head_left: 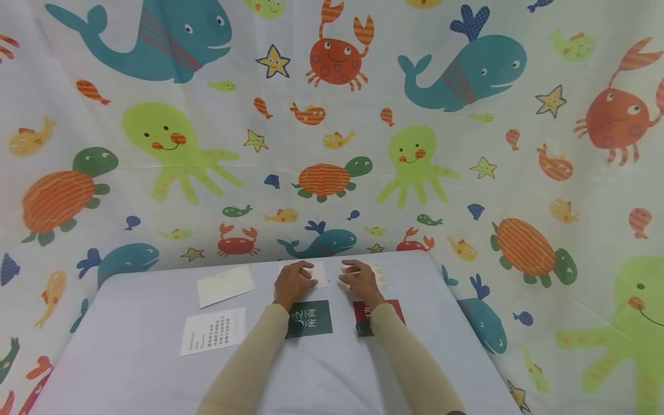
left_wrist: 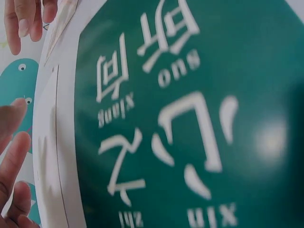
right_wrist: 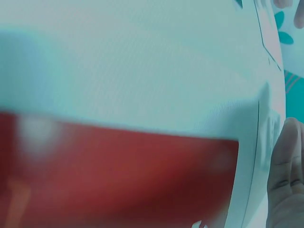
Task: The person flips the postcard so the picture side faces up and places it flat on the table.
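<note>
In the head view my left hand (head_left: pixel 294 283) hovers by a small white card (head_left: pixel 319 275) at the far side of the table, fingers loosely bent with nothing between them. My right hand (head_left: pixel 361 282) is beside a pale card with handwritten-looking characters (head_left: pixel 380 276), its fingers bent toward the left hand and holding nothing. Below the left wrist lies a green card (left_wrist: pixel 156 114) with white characters, partly covered by the sleeve. A red card (right_wrist: pixel 133 175) lies under the right forearm, which hides its middle. A gap separates the two hands.
On the left of the white-covered table (head_left: pixel 135 323) lie a plain cream card (head_left: pixel 225 286) and a white card with printed text (head_left: pixel 214 331). A curtain (head_left: pixel 321 138) printed with sea animals hangs right behind the table's far edge.
</note>
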The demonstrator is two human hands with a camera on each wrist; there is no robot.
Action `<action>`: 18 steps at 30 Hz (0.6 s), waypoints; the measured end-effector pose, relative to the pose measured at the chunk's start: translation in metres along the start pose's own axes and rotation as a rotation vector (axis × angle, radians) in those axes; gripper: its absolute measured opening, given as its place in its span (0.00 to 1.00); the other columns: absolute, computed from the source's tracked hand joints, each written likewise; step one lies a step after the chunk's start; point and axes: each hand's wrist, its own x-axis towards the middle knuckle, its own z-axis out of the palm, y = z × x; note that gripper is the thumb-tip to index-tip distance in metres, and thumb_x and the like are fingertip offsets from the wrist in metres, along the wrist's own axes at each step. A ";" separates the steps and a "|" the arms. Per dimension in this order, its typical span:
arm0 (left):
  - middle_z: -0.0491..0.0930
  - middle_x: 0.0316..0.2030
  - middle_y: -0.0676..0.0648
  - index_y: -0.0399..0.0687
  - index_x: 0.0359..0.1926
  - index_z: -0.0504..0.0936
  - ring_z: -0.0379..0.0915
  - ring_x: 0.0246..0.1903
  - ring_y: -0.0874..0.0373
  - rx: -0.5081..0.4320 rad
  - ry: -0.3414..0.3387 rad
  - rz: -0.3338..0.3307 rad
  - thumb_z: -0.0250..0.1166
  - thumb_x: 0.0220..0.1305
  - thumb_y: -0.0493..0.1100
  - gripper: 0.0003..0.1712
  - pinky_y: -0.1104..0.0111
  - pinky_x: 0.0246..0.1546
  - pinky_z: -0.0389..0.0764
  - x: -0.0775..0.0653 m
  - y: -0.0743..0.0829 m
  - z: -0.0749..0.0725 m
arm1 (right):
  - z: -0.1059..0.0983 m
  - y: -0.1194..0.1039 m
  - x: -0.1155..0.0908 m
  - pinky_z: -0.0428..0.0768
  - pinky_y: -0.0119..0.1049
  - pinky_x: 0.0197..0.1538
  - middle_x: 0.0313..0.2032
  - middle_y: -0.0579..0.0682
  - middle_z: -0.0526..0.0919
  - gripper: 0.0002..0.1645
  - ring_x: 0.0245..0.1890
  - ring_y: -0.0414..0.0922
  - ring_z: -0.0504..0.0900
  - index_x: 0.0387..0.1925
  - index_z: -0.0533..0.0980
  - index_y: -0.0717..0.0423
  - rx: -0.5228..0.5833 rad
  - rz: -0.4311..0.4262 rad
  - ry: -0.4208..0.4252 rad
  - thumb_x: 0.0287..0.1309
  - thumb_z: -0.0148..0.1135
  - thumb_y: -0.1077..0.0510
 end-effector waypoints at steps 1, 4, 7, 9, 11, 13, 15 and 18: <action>0.89 0.39 0.51 0.57 0.56 0.88 0.81 0.50 0.50 0.000 -0.001 -0.005 0.79 0.61 0.48 0.22 0.48 0.62 0.78 0.000 -0.002 -0.001 | 0.002 0.000 0.001 0.88 0.42 0.50 0.57 0.51 0.85 0.28 0.49 0.48 0.85 0.66 0.80 0.38 0.002 0.003 -0.004 0.66 0.74 0.54; 0.89 0.40 0.52 0.57 0.56 0.88 0.80 0.51 0.50 -0.010 0.005 -0.007 0.79 0.61 0.48 0.22 0.48 0.64 0.77 -0.001 -0.006 -0.007 | 0.008 -0.003 0.002 0.88 0.41 0.50 0.56 0.50 0.85 0.28 0.49 0.47 0.85 0.66 0.80 0.38 0.006 0.014 -0.010 0.65 0.74 0.53; 0.89 0.40 0.51 0.57 0.57 0.88 0.80 0.51 0.49 -0.012 0.012 0.000 0.79 0.61 0.47 0.22 0.47 0.64 0.77 -0.002 -0.011 -0.013 | 0.013 -0.007 -0.001 0.88 0.42 0.51 0.56 0.51 0.85 0.28 0.48 0.48 0.85 0.66 0.80 0.39 0.025 0.018 -0.019 0.65 0.75 0.54; 0.89 0.40 0.50 0.56 0.57 0.87 0.80 0.51 0.48 -0.013 0.016 0.002 0.79 0.61 0.47 0.23 0.46 0.63 0.78 -0.004 -0.015 -0.017 | 0.016 -0.011 -0.004 0.88 0.42 0.52 0.56 0.52 0.85 0.28 0.48 0.48 0.84 0.66 0.80 0.39 0.033 0.022 -0.027 0.65 0.75 0.54; 0.89 0.41 0.50 0.55 0.57 0.87 0.80 0.51 0.48 -0.017 0.017 -0.012 0.79 0.61 0.47 0.23 0.46 0.63 0.78 -0.005 -0.018 -0.021 | 0.020 -0.014 -0.006 0.88 0.42 0.52 0.57 0.52 0.85 0.29 0.48 0.48 0.84 0.66 0.80 0.40 0.037 0.020 -0.033 0.65 0.75 0.55; 0.89 0.41 0.50 0.56 0.57 0.87 0.80 0.50 0.49 -0.018 0.021 -0.025 0.79 0.61 0.47 0.23 0.46 0.62 0.79 -0.006 -0.021 -0.025 | 0.024 -0.017 -0.008 0.88 0.42 0.52 0.57 0.53 0.85 0.29 0.48 0.48 0.84 0.66 0.80 0.40 0.036 0.020 -0.034 0.64 0.75 0.56; 0.89 0.42 0.49 0.55 0.58 0.87 0.81 0.50 0.49 -0.016 0.027 -0.033 0.79 0.61 0.47 0.24 0.45 0.62 0.79 -0.007 -0.022 -0.028 | 0.028 -0.020 -0.008 0.88 0.42 0.52 0.57 0.53 0.85 0.29 0.48 0.49 0.84 0.66 0.80 0.40 0.026 0.017 -0.032 0.65 0.75 0.55; 0.88 0.43 0.48 0.55 0.59 0.86 0.80 0.51 0.48 -0.018 0.032 -0.040 0.79 0.62 0.47 0.24 0.45 0.63 0.78 -0.008 -0.024 -0.032 | 0.033 -0.022 -0.008 0.88 0.41 0.52 0.57 0.52 0.84 0.29 0.48 0.49 0.83 0.66 0.80 0.39 0.022 0.028 -0.030 0.65 0.75 0.55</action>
